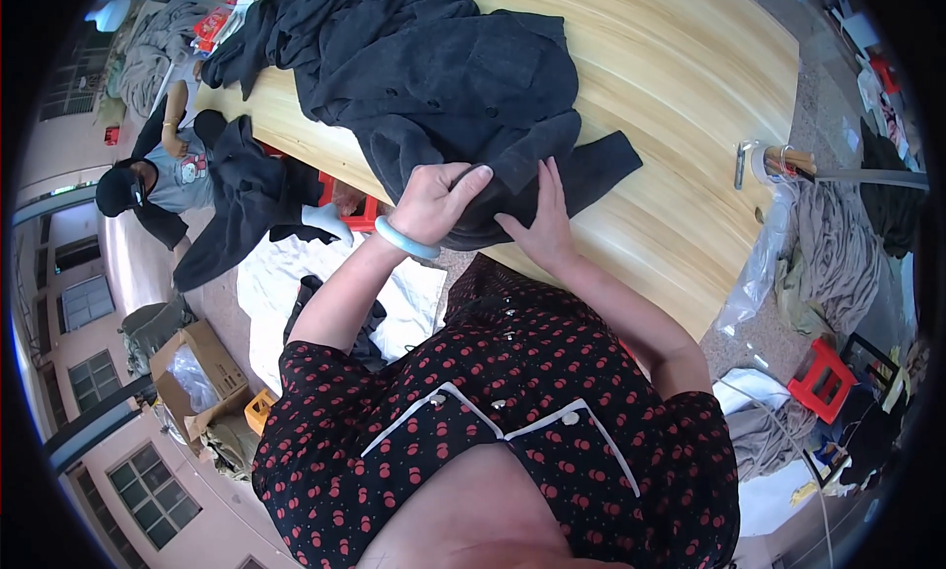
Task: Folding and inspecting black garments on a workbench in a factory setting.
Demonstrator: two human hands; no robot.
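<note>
Pinching and pressing a dark garment [434,86] at the near edge of the wooden table [680,86].

Left hand [434,202] closes on a fold at frame centre, apparently to keep it taut; right hand [540,222] lies flat and open, pinning the cloth down. Dark folds hide the garment's shape. At upper left, a seated person [163,180] is partly cut off.

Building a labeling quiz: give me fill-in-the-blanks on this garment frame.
1. Both hands rest on a dark ____ garment.
2. The garment lies on a light ____ table.
3. The left hand wears a pale ____ at the wrist.
4. The right hand lies ____ on the fabric.

Missing: black; wooden; bangle; flat
</note>
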